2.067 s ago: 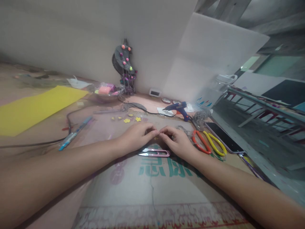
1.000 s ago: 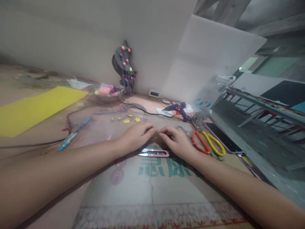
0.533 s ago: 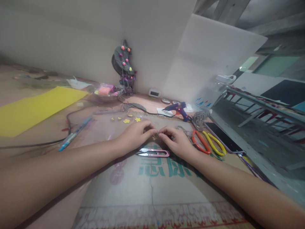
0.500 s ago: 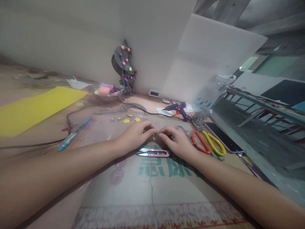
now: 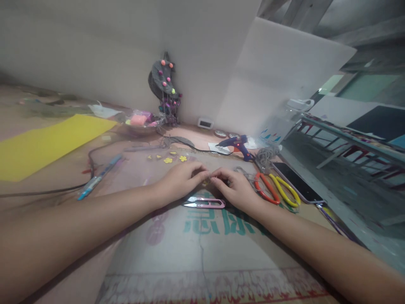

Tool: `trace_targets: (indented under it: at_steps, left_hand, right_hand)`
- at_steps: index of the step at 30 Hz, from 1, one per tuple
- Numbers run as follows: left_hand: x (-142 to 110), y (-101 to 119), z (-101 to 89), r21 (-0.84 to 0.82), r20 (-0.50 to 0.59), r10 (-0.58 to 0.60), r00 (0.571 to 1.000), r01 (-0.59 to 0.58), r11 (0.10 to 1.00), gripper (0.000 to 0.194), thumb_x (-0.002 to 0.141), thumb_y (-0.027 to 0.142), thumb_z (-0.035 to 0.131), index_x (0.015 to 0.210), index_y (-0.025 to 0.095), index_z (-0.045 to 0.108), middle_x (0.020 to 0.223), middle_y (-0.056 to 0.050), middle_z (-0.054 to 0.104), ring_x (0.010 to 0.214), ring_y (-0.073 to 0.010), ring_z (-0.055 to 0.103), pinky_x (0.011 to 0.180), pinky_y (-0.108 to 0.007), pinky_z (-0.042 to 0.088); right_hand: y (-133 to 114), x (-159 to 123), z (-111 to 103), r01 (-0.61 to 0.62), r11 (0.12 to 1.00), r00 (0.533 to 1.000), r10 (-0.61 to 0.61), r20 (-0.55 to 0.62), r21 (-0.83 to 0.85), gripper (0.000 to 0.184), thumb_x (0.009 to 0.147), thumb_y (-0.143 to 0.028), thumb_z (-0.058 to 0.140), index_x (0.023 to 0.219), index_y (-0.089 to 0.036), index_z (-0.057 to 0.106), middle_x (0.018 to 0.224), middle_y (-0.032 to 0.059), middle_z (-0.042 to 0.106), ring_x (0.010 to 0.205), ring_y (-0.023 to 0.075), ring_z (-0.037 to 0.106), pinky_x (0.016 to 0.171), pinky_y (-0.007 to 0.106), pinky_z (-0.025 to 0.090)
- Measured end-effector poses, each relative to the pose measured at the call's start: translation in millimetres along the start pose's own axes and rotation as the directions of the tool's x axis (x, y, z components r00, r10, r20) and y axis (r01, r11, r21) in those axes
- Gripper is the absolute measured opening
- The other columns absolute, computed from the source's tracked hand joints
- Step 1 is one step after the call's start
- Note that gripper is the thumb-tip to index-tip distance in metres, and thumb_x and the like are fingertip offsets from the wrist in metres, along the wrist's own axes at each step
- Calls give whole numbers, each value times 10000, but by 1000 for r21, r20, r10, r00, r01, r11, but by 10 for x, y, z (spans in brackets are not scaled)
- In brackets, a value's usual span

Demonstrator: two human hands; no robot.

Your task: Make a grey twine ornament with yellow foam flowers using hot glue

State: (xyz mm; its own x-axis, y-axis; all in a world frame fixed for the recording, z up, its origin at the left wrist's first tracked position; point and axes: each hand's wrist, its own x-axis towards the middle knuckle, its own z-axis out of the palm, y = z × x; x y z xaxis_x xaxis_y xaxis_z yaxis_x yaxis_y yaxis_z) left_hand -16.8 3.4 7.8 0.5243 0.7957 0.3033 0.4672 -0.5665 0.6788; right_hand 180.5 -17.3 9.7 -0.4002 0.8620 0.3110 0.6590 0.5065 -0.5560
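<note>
My left hand (image 5: pixel 185 179) and my right hand (image 5: pixel 232 185) meet over the mat, their fingertips pinched close together. Between them a small yellowish piece (image 5: pixel 205 182) shows, mostly covered by the fingers, so its kind is unclear. Just below the hands lie thread snips (image 5: pixel 207 203) with pink handles, blades pointing left. Beyond my left hand are yellow flower cut-outs (image 5: pixel 183 158) and a few smaller yellow bits (image 5: pixel 158 157). A thin grey thread or crack-like line (image 5: pixel 201 249) runs down the mat.
Orange-and-yellow-handled pliers or scissors (image 5: pixel 267 188), a phone (image 5: pixel 297 181) and grey yarn (image 5: pixel 265 158) sit right. A blue glue gun (image 5: pixel 236 145) with a cord is behind. Left are yellow sheet material (image 5: pixel 50 145) and a blue pen (image 5: pixel 99 177). A grey moon-shaped decoration (image 5: pixel 163 80) stands at the wall.
The fingertips have shifted very slightly around the small yellowish piece, which shows a little less clearly. Both hands stay together in the same place.
</note>
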Motion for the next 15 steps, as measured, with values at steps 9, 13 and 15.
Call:
trace_targets:
  at_steps: [9,13,15]
  left_hand:
    - [0,-27,4,25,25,6,1000,-7,1000,278,919,371,451,849,190,651,815,-7,683,779,-175,601,668,-276,394]
    - [-6,-16,7,29,28,1,1000,-2,1000,306,924,390,434,853,185,649,821,-16,684,776,-179,601,664,-277,396]
    - [-5,-16,9,42,32,3,999,-5,999,303,922,386,437,851,182,650,823,-19,685,777,-181,602,668,-278,399]
  right_hand:
    - [7,-4,3,-4,1000,1000,4,4,-3,173,896,-297,519,903,-195,660,738,4,674,664,139,596,602,235,423]
    - [11,-5,5,-8,1000,1000,8,10,-6,177,897,-294,518,926,-195,661,763,10,686,676,143,604,604,240,423]
    - [8,-7,1,-7,1000,1000,7,18,-4,175,898,-293,517,918,-193,658,745,7,679,663,141,601,602,241,423]
